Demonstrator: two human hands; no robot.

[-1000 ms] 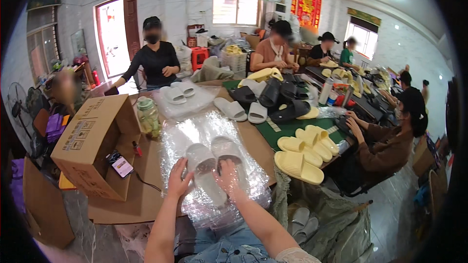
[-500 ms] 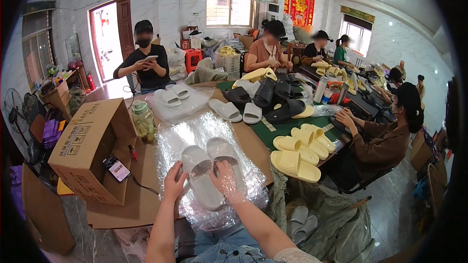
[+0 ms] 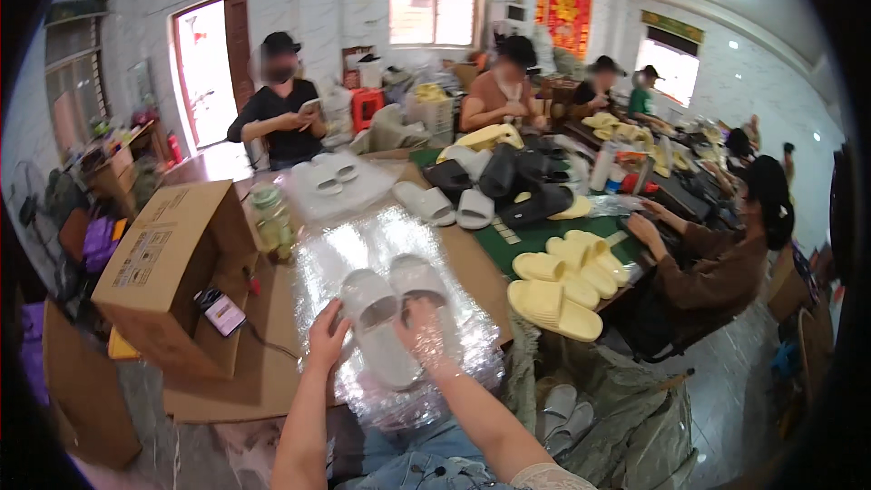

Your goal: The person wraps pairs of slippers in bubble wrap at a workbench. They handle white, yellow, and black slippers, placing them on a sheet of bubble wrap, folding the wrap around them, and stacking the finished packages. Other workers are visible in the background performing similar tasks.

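Observation:
Two light grey slide slippers lie side by side on a stack of shiny clear plastic bags [image 3: 322, 249]. Clear film seems to cover the slippers and reach over my right wrist. My left hand [image 3: 328, 336] rests at the outer edge of the left slipper [image 3: 386, 358], its thumb and fingers apart. Between the pair, my right hand [image 3: 423, 336] grips the inner side of the right slipper [image 3: 419, 274]. Its fingertips are partly blurred under the film's glare. Another grey pair [image 3: 337, 168] sits on plastic farther back.
An open cardboard box [image 3: 163, 263] with a phone [image 3: 220, 311] stands left, near a glass jar [image 3: 270, 218]. Yellow slippers [image 3: 553, 308] and black slippers [image 3: 535, 204] cover the green mat [image 3: 494, 249] on the right. Several co-workers sit around; one holds a phone.
The whole view has shifted slightly, with the scene a little right and lower. My hands stay at the same grey slippers with almost no movement.

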